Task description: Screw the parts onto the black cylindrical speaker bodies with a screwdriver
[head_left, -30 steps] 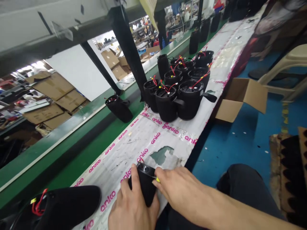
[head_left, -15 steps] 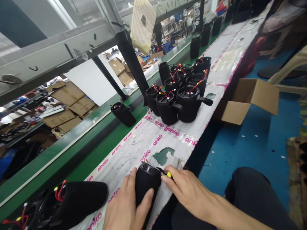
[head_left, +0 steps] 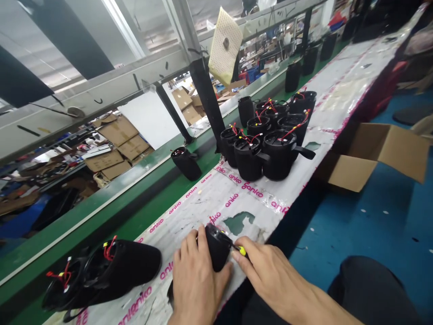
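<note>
My left hand [head_left: 199, 275] is wrapped round a black cylindrical housing [head_left: 217, 248], tilted above the white covered bench strip [head_left: 189, 216]. Between the thumb and fingers of my right hand [head_left: 267, 266] is a small black tool with a yellow part [head_left: 241, 251]. Its dark tip reaches the rim at the housing's upper end. A few thin wires show at that end. Left of my left hand, two black housings [head_left: 135, 266] with red wires lie on their sides.
Several upright black housings with red wires [head_left: 248, 158] stand further up the strip. One more housing [head_left: 186, 163] leans on the green conveyor [head_left: 142, 205]. An open cardboard box [head_left: 352, 171] is at the right, above the blue floor.
My left hand has shifted round the housing, which is now turned and tilted differently. The tool's tip has come onto its rim. The whole view has also shifted.
</note>
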`<state>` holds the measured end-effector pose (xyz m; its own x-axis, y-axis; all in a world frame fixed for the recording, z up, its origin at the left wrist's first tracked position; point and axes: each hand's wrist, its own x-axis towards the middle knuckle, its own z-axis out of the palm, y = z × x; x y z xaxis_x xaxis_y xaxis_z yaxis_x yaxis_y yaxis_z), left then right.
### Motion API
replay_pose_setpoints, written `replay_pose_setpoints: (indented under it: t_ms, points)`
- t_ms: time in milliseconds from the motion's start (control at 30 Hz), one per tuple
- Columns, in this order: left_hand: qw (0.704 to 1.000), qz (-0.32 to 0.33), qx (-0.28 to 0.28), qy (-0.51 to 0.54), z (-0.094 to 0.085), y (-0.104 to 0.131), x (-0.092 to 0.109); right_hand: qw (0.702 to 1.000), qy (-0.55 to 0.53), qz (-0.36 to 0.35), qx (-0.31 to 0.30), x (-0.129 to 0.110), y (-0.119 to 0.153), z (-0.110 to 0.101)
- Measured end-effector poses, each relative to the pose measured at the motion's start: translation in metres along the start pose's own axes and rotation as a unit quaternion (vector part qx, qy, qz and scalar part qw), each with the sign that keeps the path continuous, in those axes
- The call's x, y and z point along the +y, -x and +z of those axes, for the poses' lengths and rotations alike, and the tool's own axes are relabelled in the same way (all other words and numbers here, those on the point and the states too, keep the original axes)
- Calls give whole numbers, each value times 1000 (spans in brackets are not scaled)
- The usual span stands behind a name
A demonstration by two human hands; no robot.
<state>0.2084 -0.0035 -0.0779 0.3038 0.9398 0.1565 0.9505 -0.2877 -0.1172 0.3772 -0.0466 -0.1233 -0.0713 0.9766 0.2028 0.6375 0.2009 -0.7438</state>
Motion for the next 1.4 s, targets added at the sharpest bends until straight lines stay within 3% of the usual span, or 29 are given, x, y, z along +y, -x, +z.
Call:
replay_pose_setpoints:
  t_ms: [133,333,700,1000,1200,1400]
  points:
    - [996,6,-72,55,-4,0,-3,999,27,-6,-15,-1,0,3]
    - [978,-47,-166,117,-17,-8,-2,993,109,-30,18,3,6,6]
    - [991,-35,-117,61,-8,2,10,953,250,-130,113,4,9,12]
    - [996,-19,-78,29,6,6,9,942,296,-145,66,13,16,16]
    - [990,-40,-132,40,0,-5,9,960,267,-85,-8,0,1,12]
    - [986,-53,-153,27,-10,-6,16,966,243,-26,-84,-23,-17,-7]
